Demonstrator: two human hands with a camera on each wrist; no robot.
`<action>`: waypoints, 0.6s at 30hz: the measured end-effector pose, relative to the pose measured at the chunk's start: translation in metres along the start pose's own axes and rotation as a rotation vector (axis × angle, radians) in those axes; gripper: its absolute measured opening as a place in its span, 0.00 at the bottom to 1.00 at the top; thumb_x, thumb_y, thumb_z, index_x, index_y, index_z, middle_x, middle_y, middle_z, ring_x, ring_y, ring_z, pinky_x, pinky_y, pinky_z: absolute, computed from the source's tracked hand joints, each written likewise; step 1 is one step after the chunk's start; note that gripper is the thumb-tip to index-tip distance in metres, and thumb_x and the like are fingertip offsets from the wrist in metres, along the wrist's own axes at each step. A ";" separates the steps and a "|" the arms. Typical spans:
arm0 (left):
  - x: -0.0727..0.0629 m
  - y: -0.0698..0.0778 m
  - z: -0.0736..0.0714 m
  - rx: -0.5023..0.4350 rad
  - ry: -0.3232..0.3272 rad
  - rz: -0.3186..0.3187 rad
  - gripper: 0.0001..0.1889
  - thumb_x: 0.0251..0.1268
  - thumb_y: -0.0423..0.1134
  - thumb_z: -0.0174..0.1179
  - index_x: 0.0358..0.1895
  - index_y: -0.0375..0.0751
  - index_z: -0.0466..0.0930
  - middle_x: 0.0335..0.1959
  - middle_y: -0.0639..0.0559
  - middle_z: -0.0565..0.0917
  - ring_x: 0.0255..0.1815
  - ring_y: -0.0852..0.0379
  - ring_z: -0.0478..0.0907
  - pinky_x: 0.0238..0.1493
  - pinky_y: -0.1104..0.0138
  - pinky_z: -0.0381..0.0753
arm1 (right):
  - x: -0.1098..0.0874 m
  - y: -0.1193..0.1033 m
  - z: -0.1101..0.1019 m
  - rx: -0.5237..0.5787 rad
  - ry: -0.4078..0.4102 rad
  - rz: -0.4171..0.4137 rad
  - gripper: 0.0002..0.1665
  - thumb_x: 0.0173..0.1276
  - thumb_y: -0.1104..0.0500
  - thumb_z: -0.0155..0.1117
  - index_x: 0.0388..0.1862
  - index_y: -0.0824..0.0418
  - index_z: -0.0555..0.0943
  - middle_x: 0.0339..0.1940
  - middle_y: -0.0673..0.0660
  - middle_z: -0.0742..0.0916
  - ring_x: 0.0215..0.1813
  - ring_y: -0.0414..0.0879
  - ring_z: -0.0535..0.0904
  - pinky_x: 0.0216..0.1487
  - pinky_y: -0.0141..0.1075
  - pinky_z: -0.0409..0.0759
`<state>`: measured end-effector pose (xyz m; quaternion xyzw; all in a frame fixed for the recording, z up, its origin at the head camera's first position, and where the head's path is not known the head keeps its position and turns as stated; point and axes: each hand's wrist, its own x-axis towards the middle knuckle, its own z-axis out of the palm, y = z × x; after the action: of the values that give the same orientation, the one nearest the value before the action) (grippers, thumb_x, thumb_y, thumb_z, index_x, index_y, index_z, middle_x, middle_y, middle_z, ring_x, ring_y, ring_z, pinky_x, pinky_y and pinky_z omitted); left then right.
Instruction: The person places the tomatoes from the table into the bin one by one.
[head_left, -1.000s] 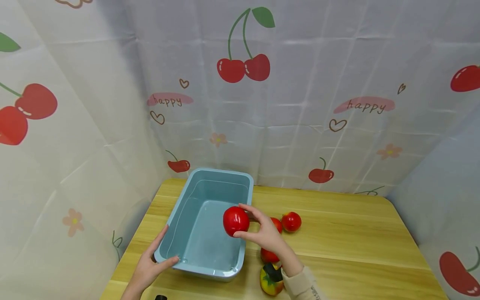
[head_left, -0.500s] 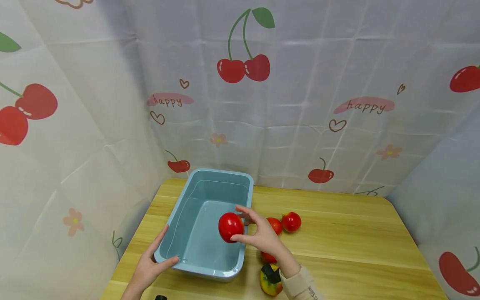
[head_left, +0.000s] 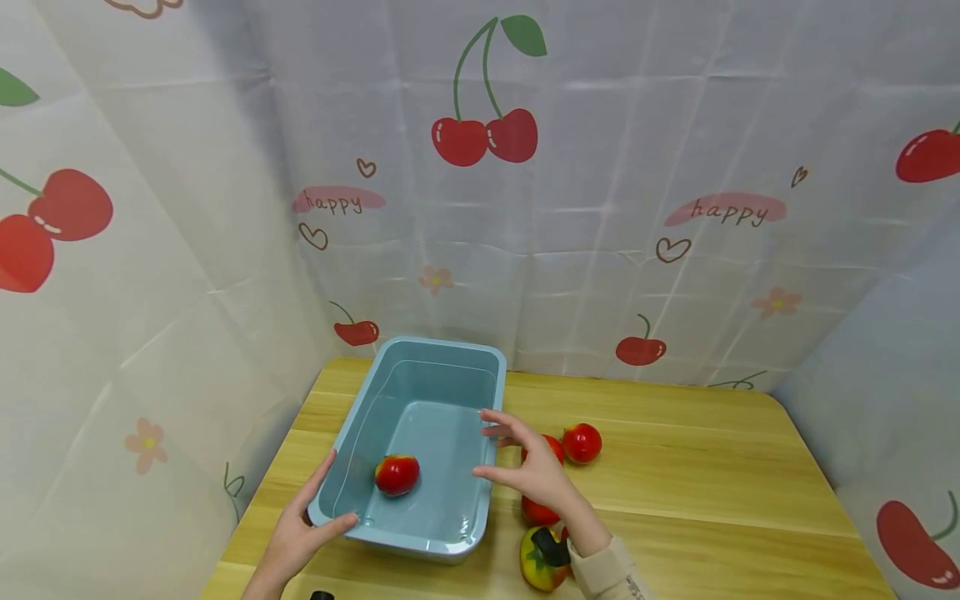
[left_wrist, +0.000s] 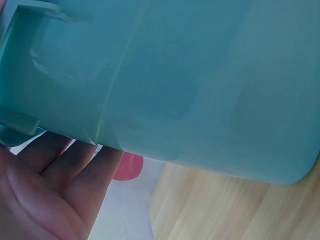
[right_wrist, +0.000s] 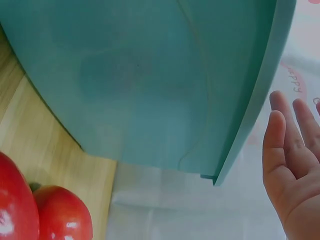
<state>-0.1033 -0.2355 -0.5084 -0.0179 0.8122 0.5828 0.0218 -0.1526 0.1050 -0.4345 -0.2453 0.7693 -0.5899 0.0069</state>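
A glossy red apple (head_left: 397, 475) with a yellow patch lies on the floor of the blue plastic bin (head_left: 428, 546), near its left wall. At the bin's near-left corner, my left hand (head_left: 296, 529) grips the rim, thumb over the front edge and fingers along the outer side. The left wrist view has those fingers (left_wrist: 90, 185) behind the bin's wall. Over the right rim is my right hand (head_left: 532, 467), fingers spread from the thumb and holding nothing. In the right wrist view the right hand (right_wrist: 295, 165) is beside the bin's rim.
Right of the bin, several red fruits lie on the wooden table (head_left: 712, 483), among them a red apple (head_left: 582, 443). A yellow-green fruit (head_left: 542, 560) sits nearer, partly covered by a black strap piece (head_left: 551, 546). A cherry-print curtain (head_left: 570, 292) hangs behind.
My right hand has let go of the apple, which has dropped into the bin and lies further left. The right hand has drawn slightly right; the left hand has stayed put.
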 end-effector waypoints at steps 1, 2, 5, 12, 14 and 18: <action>0.000 0.000 0.000 -0.002 0.001 0.003 0.46 0.52 0.39 0.70 0.74 0.55 0.53 0.73 0.39 0.52 0.68 0.35 0.54 0.50 0.68 0.72 | -0.001 0.001 -0.001 -0.002 0.003 0.004 0.39 0.53 0.63 0.74 0.64 0.59 0.70 0.61 0.57 0.77 0.57 0.58 0.75 0.55 0.41 0.74; 0.000 0.000 0.000 -0.002 0.002 0.004 0.46 0.52 0.39 0.70 0.74 0.55 0.53 0.73 0.39 0.52 0.68 0.35 0.55 0.50 0.67 0.73 | -0.002 0.001 -0.002 -0.005 0.006 0.006 0.39 0.53 0.63 0.73 0.65 0.59 0.70 0.61 0.56 0.77 0.57 0.57 0.75 0.54 0.39 0.74; 0.000 -0.001 0.000 -0.002 0.003 0.008 0.46 0.52 0.39 0.70 0.74 0.55 0.53 0.73 0.39 0.52 0.68 0.35 0.55 0.49 0.66 0.74 | -0.004 0.004 -0.006 -0.007 0.009 0.003 0.38 0.54 0.63 0.73 0.64 0.59 0.70 0.60 0.56 0.78 0.57 0.59 0.75 0.54 0.37 0.74; 0.000 -0.002 0.000 -0.003 0.010 -0.007 0.46 0.52 0.39 0.70 0.74 0.57 0.54 0.73 0.38 0.53 0.66 0.34 0.58 0.50 0.59 0.77 | -0.012 0.007 -0.017 -0.025 0.030 0.012 0.39 0.53 0.63 0.73 0.64 0.63 0.69 0.61 0.63 0.76 0.57 0.59 0.74 0.54 0.36 0.74; 0.000 -0.001 0.001 0.000 0.012 -0.014 0.46 0.52 0.39 0.70 0.74 0.56 0.54 0.73 0.38 0.53 0.66 0.34 0.58 0.50 0.57 0.77 | -0.015 0.009 -0.020 -0.035 0.038 0.029 0.39 0.53 0.63 0.73 0.64 0.64 0.69 0.61 0.62 0.77 0.57 0.58 0.74 0.54 0.36 0.74; 0.000 -0.001 0.001 0.005 0.014 -0.016 0.46 0.52 0.40 0.70 0.74 0.56 0.54 0.72 0.38 0.53 0.66 0.34 0.59 0.50 0.57 0.77 | -0.021 0.023 -0.026 -0.061 0.067 0.034 0.39 0.53 0.62 0.74 0.64 0.62 0.70 0.60 0.57 0.77 0.57 0.57 0.75 0.53 0.36 0.75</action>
<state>-0.1034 -0.2351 -0.5094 -0.0283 0.8136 0.5804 0.0207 -0.1502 0.1412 -0.4534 -0.2123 0.7909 -0.5737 -0.0161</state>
